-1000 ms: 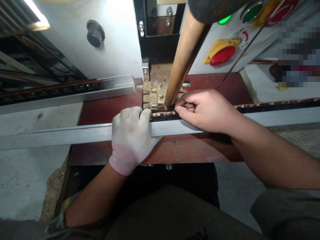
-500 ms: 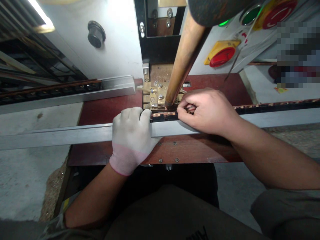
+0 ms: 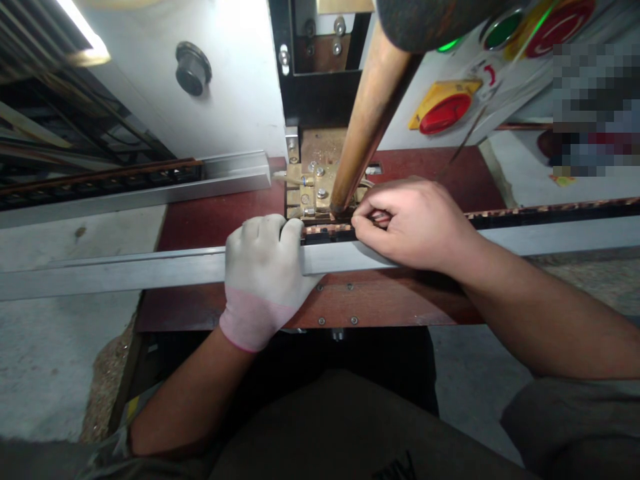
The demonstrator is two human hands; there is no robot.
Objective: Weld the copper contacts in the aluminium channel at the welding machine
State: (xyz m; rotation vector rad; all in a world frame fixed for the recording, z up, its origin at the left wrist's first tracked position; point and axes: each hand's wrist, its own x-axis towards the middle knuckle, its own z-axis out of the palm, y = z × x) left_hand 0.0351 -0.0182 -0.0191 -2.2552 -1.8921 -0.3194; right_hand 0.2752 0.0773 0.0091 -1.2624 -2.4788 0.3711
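Your left hand (image 3: 265, 257) clasped the metal rail (image 3: 345, 256); your right hand (image 3: 417, 223) closed around small parts (image 3: 383, 217), indistinct. Copper pieces (image 3: 327, 229) already lined the rail; remainder unclear.

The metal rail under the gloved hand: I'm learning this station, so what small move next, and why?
Probably draw the right hand back slightly from the slanted rod: the fingertips sit close beside its lower end, while the left hand grips the rail.

glare bleaches the white panel (image 3: 240, 73); the bottom is dim.
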